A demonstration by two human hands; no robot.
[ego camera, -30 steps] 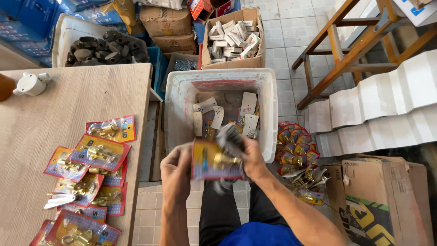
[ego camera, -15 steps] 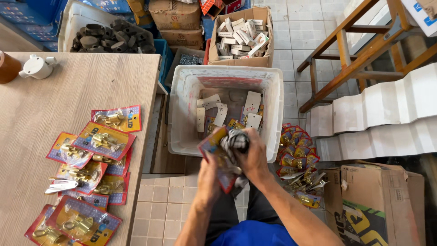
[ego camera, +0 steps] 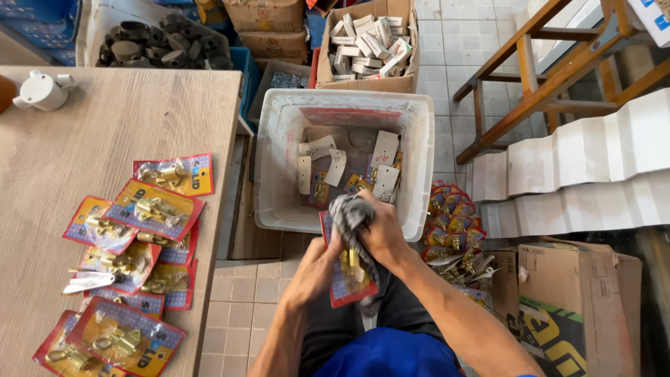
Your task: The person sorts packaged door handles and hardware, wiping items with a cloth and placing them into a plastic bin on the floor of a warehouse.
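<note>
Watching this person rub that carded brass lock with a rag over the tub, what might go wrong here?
1. The left hand pinches only the edge of the red-and-blue carded brass padlock pack; it might slip and drop onto the tiled floor.
2. The grey checked rag in the right hand could snag the pack's clear blister.
3. Similar red packs overlap near the wooden table's edge; a knock might tip some off.

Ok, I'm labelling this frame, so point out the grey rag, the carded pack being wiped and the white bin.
grey rag [ego camera: 351,213]: head view, bunched top by the right hand.
carded pack [ego camera: 343,283]: head view, lower face of the card.
white bin [ego camera: 271,164]: head view, left wall.
</note>
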